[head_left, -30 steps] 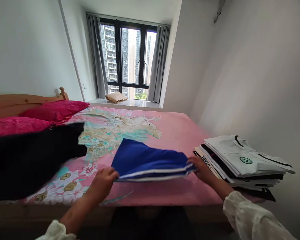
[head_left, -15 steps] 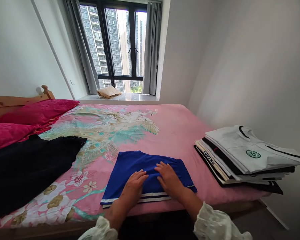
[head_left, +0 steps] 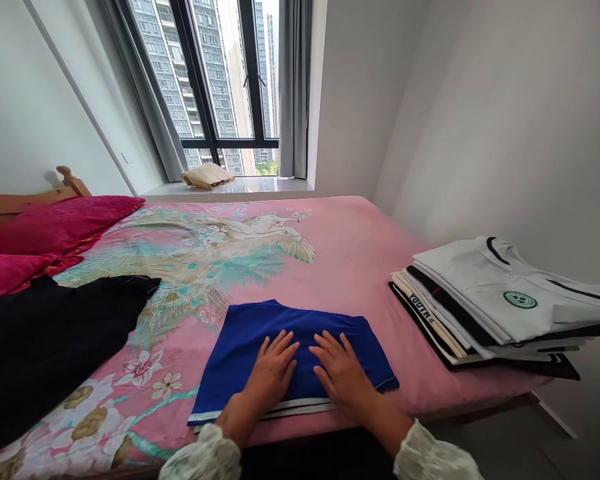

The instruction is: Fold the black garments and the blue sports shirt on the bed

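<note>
A folded blue garment (head_left: pixel 235 347) with white stripes along its near edge lies flat on the bed in front of me; its exact kind is hard to tell. My left hand (head_left: pixel 274 365) rests on its middle, fingers stretched out. Beside it, a short gap to the right, my right hand (head_left: pixel 341 368) also lies flat on the cloth with fingers spread. Neither hand grips anything. The near stripes are partly hidden behind my wrists.
The bed has a pink flowered sheet (head_left: pixel 340 247). On the right stands a stack of folded clothes topped by a white shirt (head_left: pixel 485 293). A black garment (head_left: pixel 55 340) lies at left near red pillows (head_left: pixel 75 220). A beige folded cloth (head_left: pixel 207 176) sits on the windowsill.
Both hands have shifted slightly toward me on the blue cloth, and their fingers lie flatter and more spread. The camera view has tilted a little. The garment keeps its shape.
</note>
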Motion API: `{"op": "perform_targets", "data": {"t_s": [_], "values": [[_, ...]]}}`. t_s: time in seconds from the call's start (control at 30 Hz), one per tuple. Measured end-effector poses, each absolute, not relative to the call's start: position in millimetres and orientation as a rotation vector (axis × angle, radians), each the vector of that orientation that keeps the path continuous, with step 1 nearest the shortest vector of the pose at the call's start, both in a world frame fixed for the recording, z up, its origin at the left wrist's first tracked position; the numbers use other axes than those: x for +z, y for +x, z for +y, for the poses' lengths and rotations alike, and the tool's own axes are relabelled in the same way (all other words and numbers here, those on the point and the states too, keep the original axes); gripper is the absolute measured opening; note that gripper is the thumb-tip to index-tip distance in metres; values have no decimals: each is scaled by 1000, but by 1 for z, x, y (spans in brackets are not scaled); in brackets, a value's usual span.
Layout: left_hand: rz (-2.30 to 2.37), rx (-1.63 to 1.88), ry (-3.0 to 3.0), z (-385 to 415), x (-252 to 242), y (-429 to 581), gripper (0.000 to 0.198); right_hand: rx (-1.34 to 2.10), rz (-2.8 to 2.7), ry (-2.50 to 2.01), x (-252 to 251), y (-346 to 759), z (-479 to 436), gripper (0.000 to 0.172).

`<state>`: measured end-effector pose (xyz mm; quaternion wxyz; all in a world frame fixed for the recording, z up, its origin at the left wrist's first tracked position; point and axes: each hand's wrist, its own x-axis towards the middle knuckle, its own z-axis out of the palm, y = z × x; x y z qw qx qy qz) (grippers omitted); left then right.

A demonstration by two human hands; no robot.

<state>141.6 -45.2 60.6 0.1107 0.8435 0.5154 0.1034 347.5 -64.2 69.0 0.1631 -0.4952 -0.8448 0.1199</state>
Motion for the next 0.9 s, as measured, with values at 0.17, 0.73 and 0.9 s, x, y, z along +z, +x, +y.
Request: {"op": "perform_targets", "data": {"t_s": [0.17,0.73,0.9], "values": [[1808,143,2264,17,52,135,54,376,-2382,-1694,37,364,-38,56],[1701,348,2382,20,31,188,55,1025,-1398,-2071,8,476,-28,63],[1737,441,2217,24,24,201,62,1562,-976,-1524,36,450,-34,57]]}}
